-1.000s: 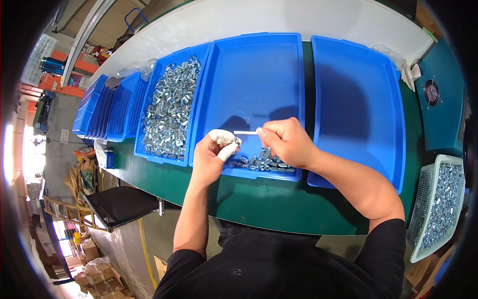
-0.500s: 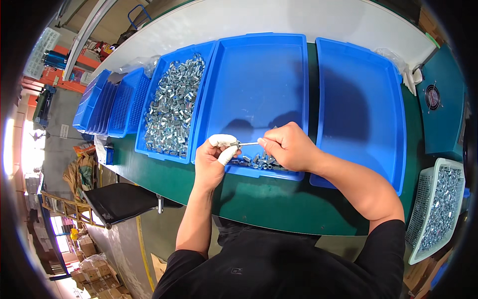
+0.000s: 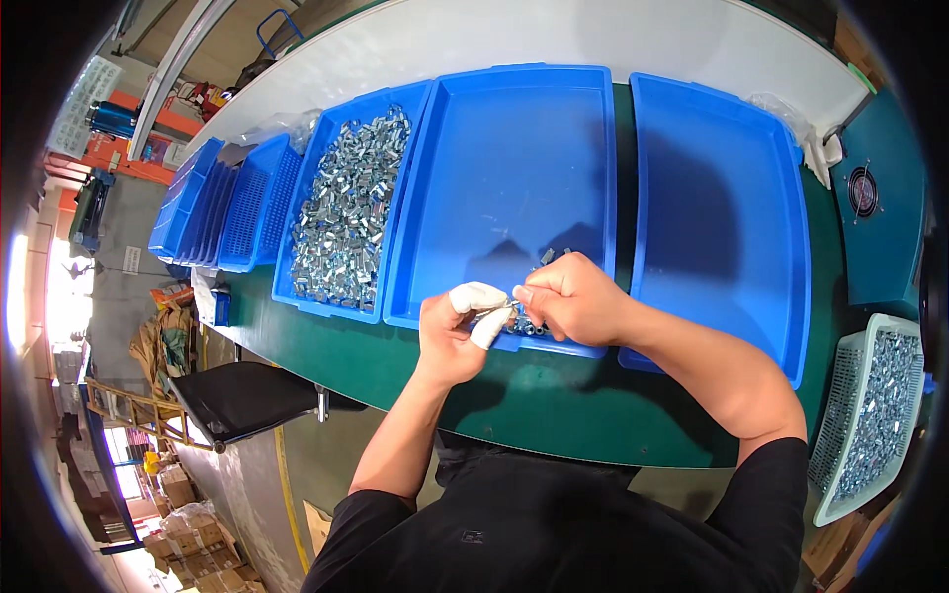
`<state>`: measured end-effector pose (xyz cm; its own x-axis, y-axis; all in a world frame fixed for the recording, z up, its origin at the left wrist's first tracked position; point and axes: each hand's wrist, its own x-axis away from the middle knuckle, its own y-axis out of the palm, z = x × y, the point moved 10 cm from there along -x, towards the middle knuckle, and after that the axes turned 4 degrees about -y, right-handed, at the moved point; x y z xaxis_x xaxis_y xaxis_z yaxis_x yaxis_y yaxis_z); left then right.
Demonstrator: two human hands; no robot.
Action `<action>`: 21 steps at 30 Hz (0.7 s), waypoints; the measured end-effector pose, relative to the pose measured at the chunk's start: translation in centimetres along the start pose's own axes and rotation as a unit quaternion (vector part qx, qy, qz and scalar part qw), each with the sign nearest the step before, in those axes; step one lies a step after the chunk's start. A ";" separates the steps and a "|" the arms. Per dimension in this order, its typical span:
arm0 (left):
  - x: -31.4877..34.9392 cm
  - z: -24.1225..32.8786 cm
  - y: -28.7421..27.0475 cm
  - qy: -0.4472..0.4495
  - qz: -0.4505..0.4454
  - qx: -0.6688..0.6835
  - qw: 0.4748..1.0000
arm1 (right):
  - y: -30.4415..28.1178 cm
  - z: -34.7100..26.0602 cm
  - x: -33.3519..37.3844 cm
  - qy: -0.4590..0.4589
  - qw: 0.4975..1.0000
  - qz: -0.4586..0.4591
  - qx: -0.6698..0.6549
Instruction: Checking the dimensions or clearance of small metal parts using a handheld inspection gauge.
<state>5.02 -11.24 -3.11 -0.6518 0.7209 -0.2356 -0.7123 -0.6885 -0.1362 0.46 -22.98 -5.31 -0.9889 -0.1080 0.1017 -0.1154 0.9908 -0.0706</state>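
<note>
My left hand [image 3: 455,336], with white covers on its thumb and forefinger, is closed on a small metal piece [image 3: 508,305], mostly hidden by the fingers. Pinched close beside it, my right hand [image 3: 578,299] grips a thin metal rod, nearly all of it out of sight now. Both hands meet over the near edge of the middle blue tray [image 3: 514,148]. Beneath and behind the right hand lie loose shiny metal pieces [image 3: 534,327], some with round holes.
To the left, a blue tray [image 3: 289,282] is heaped with similar metal pieces. Blue baskets [image 3: 259,203] stand beyond it. Another blue tray [image 3: 722,148] lies on the right of the green table [image 3: 554,415]. A pale basket [image 3: 840,415] of metal pieces stands at the far right.
My left hand has moved right, up against my right hand. The rod that showed between them is now almost hidden. My right hand has barely shifted.
</note>
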 end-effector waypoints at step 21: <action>-1.4 2.0 -9.5 0.026 0.106 -0.467 0.878 | -2.3 0.2 -0.4 -0.047 0.993 0.104 0.019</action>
<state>12.16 -5.60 0.48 -0.7135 0.5816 -0.3907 -0.0371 -0.5883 -0.8078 1.08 -25.24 -5.38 -0.9959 0.0896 -0.0119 0.0904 0.9889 -0.1180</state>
